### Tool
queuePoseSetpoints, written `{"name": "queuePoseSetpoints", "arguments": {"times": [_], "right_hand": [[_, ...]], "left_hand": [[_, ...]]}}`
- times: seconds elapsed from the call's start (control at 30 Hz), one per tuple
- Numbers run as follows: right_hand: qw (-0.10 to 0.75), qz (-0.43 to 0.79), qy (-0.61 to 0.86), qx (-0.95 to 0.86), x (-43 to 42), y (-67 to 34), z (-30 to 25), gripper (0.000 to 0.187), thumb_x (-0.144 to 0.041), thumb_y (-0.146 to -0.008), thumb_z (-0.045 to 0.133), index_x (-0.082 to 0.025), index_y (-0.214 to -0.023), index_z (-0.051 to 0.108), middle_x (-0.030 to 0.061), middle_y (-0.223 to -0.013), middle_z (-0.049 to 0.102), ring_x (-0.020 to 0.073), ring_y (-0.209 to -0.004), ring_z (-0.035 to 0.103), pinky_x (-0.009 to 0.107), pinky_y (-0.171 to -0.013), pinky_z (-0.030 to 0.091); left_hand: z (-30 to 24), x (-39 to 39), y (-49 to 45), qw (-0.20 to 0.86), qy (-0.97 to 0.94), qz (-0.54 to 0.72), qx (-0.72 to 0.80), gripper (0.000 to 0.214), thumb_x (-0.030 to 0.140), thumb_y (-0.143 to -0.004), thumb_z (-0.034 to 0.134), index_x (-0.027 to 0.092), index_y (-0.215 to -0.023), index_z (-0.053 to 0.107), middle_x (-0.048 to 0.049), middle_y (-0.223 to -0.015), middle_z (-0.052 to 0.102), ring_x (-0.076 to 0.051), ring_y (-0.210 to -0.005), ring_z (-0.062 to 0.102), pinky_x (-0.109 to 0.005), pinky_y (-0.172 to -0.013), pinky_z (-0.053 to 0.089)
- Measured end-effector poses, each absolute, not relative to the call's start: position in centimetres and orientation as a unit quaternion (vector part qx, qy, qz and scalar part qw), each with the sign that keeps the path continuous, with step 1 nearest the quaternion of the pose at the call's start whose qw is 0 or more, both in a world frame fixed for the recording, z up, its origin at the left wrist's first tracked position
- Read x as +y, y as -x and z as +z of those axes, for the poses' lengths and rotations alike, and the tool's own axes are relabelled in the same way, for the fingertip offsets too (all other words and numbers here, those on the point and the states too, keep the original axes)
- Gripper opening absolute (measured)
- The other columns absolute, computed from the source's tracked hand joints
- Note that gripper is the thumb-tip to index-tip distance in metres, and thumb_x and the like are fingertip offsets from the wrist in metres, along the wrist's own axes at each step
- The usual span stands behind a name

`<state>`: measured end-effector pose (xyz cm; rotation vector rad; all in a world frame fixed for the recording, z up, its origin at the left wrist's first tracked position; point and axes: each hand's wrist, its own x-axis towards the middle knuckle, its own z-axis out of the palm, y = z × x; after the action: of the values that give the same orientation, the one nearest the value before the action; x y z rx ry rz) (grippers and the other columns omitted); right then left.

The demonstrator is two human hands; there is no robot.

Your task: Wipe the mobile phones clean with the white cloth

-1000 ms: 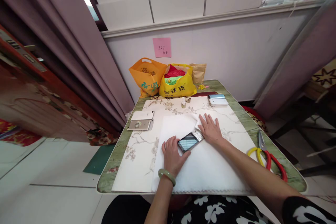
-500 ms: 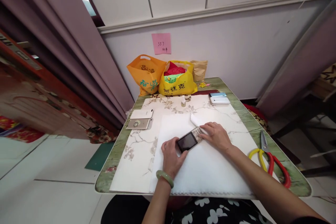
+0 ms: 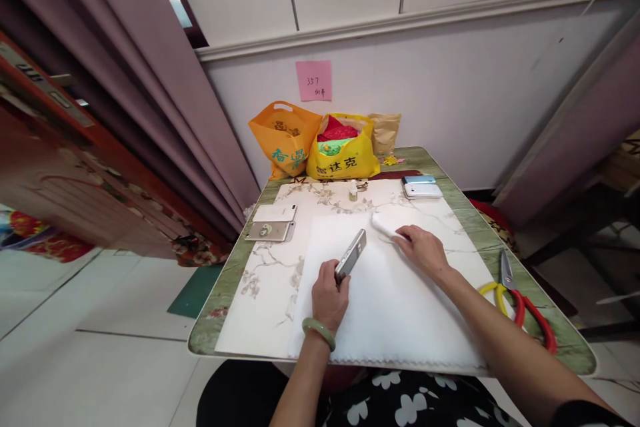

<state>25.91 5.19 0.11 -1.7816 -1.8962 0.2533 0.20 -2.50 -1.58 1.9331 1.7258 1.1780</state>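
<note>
My left hand (image 3: pixel 329 295), with a green bangle at the wrist, is closed round the lower end of a small keypad phone (image 3: pixel 351 255) and holds it tilted up on its edge above a white cloth (image 3: pixel 390 307). My right hand (image 3: pixel 424 250) rests on the cloth a little to the right, fingers curled and pinching a folded corner of the cloth (image 3: pixel 385 225). The cloth lies on a flower-printed white sheet that covers most of the green table (image 3: pixel 230 283).
Two phones (image 3: pixel 273 222) lie at the table's left side and two more (image 3: pixel 421 186) at the back right. A small bottle (image 3: pixel 353 191) stands at the back middle. Orange and yellow bags (image 3: pixel 320 147) sit against the wall. Red and yellow scissors (image 3: pixel 520 303) lie at the right edge.
My left hand has lifted the keypad phone from flat on the cloth to standing on its edge. My right hand left the phone and took hold of the cloth's folded corner.
</note>
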Motion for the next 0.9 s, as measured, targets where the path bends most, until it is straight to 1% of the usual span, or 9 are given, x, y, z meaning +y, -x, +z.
{"name": "queuePoseSetpoints", "arguments": {"times": [0.13, 0.23, 0.33, 0.47, 0.53, 0.6, 0.7, 0.8, 0.9], "right_hand": [[0.464, 0.216, 0.611, -0.603, 4.8, -24.0, 1.3, 0.038, -0.055, -0.086, 0.053, -0.021, -0.085, 0.070, 0.0037, -0.087, 0.069, 0.0186, -0.075, 0.061, 0.029, -0.066, 0.046], [0.512, 0.377, 0.534, -0.557, 3.8, -21.9, 1.9, 0.048, -0.060, -0.087, 0.048, -0.018, -0.089, 0.070, 0.0032, -0.078, 0.069, 0.0197, -0.072, 0.062, 0.029, -0.064, 0.049], [0.445, 0.422, 0.465, -0.639, 2.5, -20.0, 2.3, 0.048, -0.057, -0.091, 0.044, -0.019, -0.089, 0.073, 0.0041, -0.080, 0.070, 0.0201, -0.075, 0.064, 0.032, -0.071, 0.052], [0.409, 0.249, 0.462, -0.746, 1.6, -18.3, 2.5, 0.035, -0.045, -0.094, 0.046, -0.024, -0.107, 0.071, 0.0064, -0.108, 0.069, 0.0220, -0.102, 0.063, 0.036, -0.090, 0.050], [0.383, 0.170, 0.477, -0.773, 1.3, -17.7, 2.2, 0.040, -0.042, -0.097, 0.040, -0.025, -0.124, 0.063, 0.0080, -0.127, 0.062, 0.0242, -0.120, 0.055, 0.043, -0.103, 0.042], [0.325, 0.110, 0.478, -0.808, 0.8, -17.0, 1.7, 0.049, -0.043, -0.098, 0.037, -0.023, -0.141, 0.047, 0.0092, -0.144, 0.048, 0.0274, -0.136, 0.039, 0.052, -0.113, 0.026], [0.231, 0.073, 0.395, -0.886, 0.0, -16.5, 1.0, 0.064, -0.049, -0.097, 0.037, -0.022, -0.153, 0.020, 0.0084, -0.155, 0.030, 0.0280, -0.144, 0.022, 0.057, -0.117, 0.007], [0.188, 0.063, 0.328, -0.923, 0.1, -16.9, 0.7, 0.066, -0.051, -0.098, 0.036, -0.028, -0.153, 0.010, 0.0048, -0.155, 0.029, 0.0254, -0.144, 0.024, 0.056, -0.117, 0.001], [0.195, 0.040, 0.417, -0.887, 1.0, -17.8, 0.8, 0.064, -0.048, -0.099, 0.033, -0.029, -0.153, 0.006, 0.0052, -0.155, 0.027, 0.0265, -0.144, 0.024, 0.060, -0.115, -0.001]], "left_hand": [[-1.2, -2.6, -0.3, 0.138, -0.711, 0.378, 0.578, 0.024, 0.022, -0.085, 0.053, 0.022, -0.110, 0.052, -0.0040, -0.094, 0.059, -0.018, -0.082, 0.060, -0.031, -0.076, 0.050], [-1.1, -2.7, -0.3, 0.139, -0.732, 0.351, 0.567, 0.019, 0.025, -0.090, 0.048, 0.022, -0.107, 0.054, -0.0033, -0.089, 0.058, -0.017, -0.076, 0.059, -0.029, -0.071, 0.049], [-1.2, -2.6, -0.3, 0.129, -0.741, 0.343, 0.563, 0.016, 0.025, -0.091, 0.046, 0.021, -0.104, 0.054, -0.0044, -0.090, 0.059, -0.018, -0.078, 0.058, -0.030, -0.071, 0.048], [-1.5, -2.5, -0.3, 0.124, -0.738, 0.344, 0.568, 0.010, 0.023, -0.090, 0.047, 0.020, -0.095, 0.054, -0.0047, -0.088, 0.059, -0.018, -0.078, 0.059, -0.030, -0.069, 0.048], [-1.7, -2.4, -0.2, 0.127, -0.734, 0.347, 0.570, 0.011, 0.023, -0.089, 0.047, 0.021, -0.096, 0.055, -0.0048, -0.089, 0.060, -0.018, -0.078, 0.060, -0.031, -0.070, 0.049], [-2.0, -2.4, -0.1, 0.131, -0.730, 0.356, 0.569, 0.015, 0.023, -0.088, 0.049, 0.021, -0.100, 0.056, -0.0058, -0.091, 0.062, -0.020, -0.082, 0.062, -0.032, -0.073, 0.050], [-2.3, -2.3, 0.2, 0.150, -0.718, 0.371, 0.570, 0.026, 0.025, -0.081, 0.056, 0.018, -0.107, 0.059, -0.0080, -0.093, 0.066, -0.023, -0.085, 0.065, -0.035, -0.074, 0.053], [-2.2, -2.3, 0.3, 0.167, -0.708, 0.377, 0.574, 0.028, 0.025, -0.080, 0.058, 0.017, -0.106, 0.062, -0.0086, -0.093, 0.068, -0.024, -0.085, 0.066, -0.036, -0.073, 0.054], [-1.6, -2.3, 0.0, 0.164, -0.712, 0.374, 0.571, 0.026, 0.025, -0.085, 0.054, 0.019, -0.109, 0.061, -0.0070, -0.096, 0.067, -0.021, -0.086, 0.064, -0.034, -0.077, 0.053]]}}
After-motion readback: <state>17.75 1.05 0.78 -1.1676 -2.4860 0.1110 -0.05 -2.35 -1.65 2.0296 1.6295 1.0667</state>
